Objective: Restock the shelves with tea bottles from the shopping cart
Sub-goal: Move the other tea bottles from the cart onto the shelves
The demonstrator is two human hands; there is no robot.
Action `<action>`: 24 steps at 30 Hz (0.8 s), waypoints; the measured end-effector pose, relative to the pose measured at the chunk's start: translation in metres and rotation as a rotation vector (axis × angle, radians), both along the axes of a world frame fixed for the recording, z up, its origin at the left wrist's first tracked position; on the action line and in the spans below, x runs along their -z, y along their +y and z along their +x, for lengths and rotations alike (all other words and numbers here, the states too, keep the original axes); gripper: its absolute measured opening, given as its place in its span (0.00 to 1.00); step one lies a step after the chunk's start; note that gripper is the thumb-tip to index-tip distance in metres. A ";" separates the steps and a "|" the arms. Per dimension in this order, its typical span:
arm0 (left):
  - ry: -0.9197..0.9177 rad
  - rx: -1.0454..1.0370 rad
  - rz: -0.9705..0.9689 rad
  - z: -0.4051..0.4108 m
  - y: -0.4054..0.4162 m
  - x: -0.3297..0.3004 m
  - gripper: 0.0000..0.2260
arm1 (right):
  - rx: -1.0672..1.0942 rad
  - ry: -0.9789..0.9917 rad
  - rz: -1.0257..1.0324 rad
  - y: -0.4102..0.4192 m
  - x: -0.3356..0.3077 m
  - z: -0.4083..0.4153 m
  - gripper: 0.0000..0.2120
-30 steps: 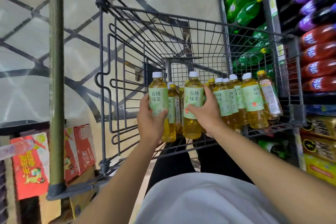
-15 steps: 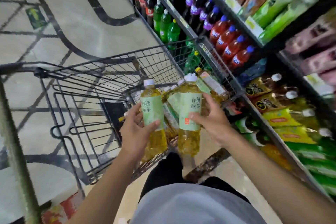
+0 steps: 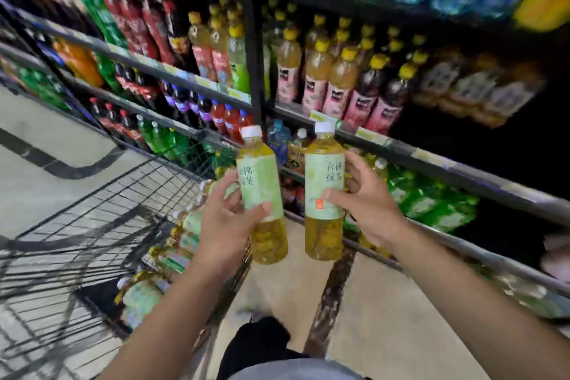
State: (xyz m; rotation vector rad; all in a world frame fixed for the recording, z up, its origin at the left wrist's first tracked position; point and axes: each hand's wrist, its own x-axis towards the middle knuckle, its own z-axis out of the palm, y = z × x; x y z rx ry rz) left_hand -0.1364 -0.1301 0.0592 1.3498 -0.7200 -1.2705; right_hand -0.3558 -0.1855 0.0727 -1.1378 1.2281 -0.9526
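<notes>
My left hand (image 3: 226, 222) grips a tea bottle (image 3: 262, 191) with a white cap, pale green label and yellow tea. My right hand (image 3: 365, 199) grips a second, matching tea bottle (image 3: 324, 191). Both bottles are upright, side by side, held in the air between the cart and the shelves. The wire shopping cart (image 3: 101, 213) is at the lower left, with several more tea bottles (image 3: 185, 244) blurred in its right side. The shelves (image 3: 431, 163) stand straight ahead and to the right.
Shelf rows hold yellow-capped juice bottles (image 3: 327, 77), red and dark soda bottles (image 3: 145, 25) and green bottles (image 3: 431, 200) low down. A dark gap (image 3: 493, 145) shows on the right shelf level. Pale floor with dark lines (image 3: 46, 145) lies left.
Both hands lifted their bottles out of the cart and carried them right, toward the shelves. The view swung from the cart to the shelf face.
</notes>
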 end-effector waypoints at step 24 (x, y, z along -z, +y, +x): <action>0.063 0.658 -0.562 -0.316 -0.041 -0.266 0.30 | 0.598 0.076 -0.672 0.104 -0.278 -0.297 0.30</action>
